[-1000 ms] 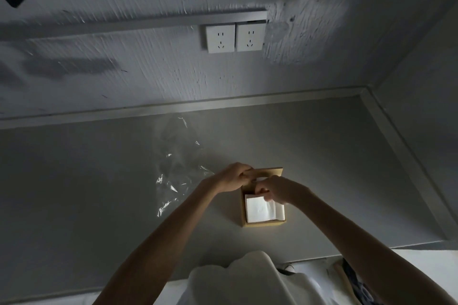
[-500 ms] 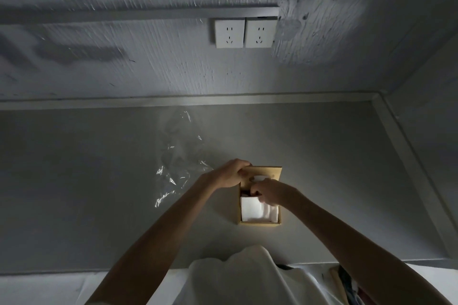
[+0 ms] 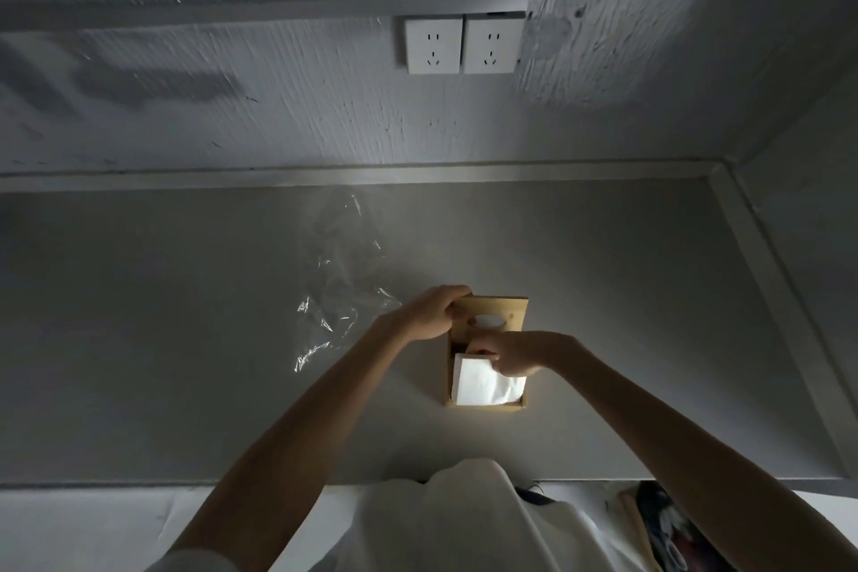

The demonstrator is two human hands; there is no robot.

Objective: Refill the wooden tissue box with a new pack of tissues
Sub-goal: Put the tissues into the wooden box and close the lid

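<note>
Crumpled clear plastic wrap (image 3: 341, 288) lies on the grey desk (image 3: 139, 316), left of the work. Just right of it, left hand (image 3: 429, 314) grips the far-left corner of the wooden lid (image 3: 499, 315), fingers curled tight on its edge; lid has an oval slot and sits over the far part of the wooden tissue box (image 3: 485, 404), mid-desk. Right hand (image 3: 515, 353) pinches the top white tissue (image 3: 483, 383) of the pack inside the box. Two wall sockets (image 3: 462, 44) above.

Wooden tissue box (image 3: 485, 403) flat on table, slotted lid (image 3: 497, 315) slid partly back; white tissues (image 3: 483, 383) exposed inside.
</note>
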